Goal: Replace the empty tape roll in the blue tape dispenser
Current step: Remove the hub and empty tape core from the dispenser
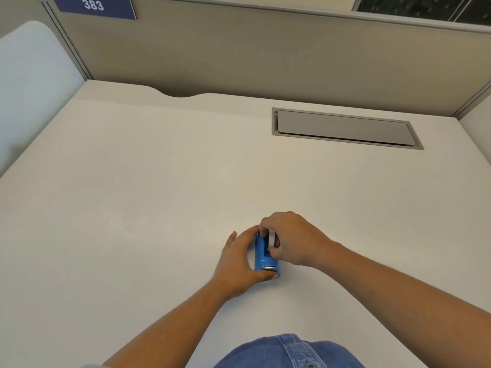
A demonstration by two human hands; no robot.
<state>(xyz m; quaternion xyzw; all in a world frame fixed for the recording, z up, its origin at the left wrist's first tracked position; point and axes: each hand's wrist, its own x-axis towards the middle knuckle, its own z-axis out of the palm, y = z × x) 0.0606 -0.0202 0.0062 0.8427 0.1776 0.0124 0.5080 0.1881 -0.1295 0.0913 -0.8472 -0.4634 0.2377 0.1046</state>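
Note:
A small blue tape dispenser (263, 257) stands on the white desk (159, 208), its metal cutter facing me. My left hand (239, 264) wraps around its left side and near end, thumb under the cutter. My right hand (292, 240) comes from the right and pinches a white tape roll (271, 238) that sits in or just above the dispenser's top slot. Whether the roll is seated in the slot is hidden by my fingers.
A grey cable hatch (342, 128) is set flush into the desk at the back right. Beige partition walls (239, 57) close off the back and sides, with a blue sign (93, 6) reading 383. A pale chair back (29, 83) stands at the left.

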